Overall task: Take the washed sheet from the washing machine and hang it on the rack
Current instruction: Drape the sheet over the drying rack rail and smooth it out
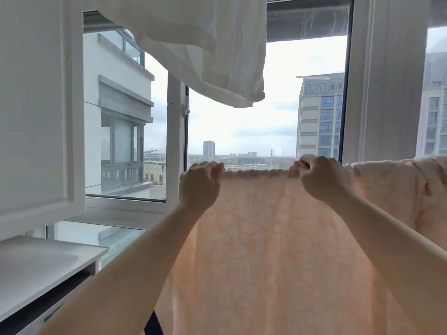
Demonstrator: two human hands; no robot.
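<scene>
Window (266, 131): large, white-framed, several panes divided by a white mullion (175, 141); a small latch handle (185, 108) on the mullion. Daylight: bright, overcast sky with pale cloud. View outside: white neighbouring building (116, 97) with grey-trimmed balconies at left; beige high-rise (319, 117) at right; low skyline with a distant tower block (208, 148) and a thin spire between them. White panelled cabinet door (36, 112) at left, in front of the window frame. White worktop (43, 267) below it, dark gap under its edge. White cloth (205, 44) hanging from above, top centre.
</scene>
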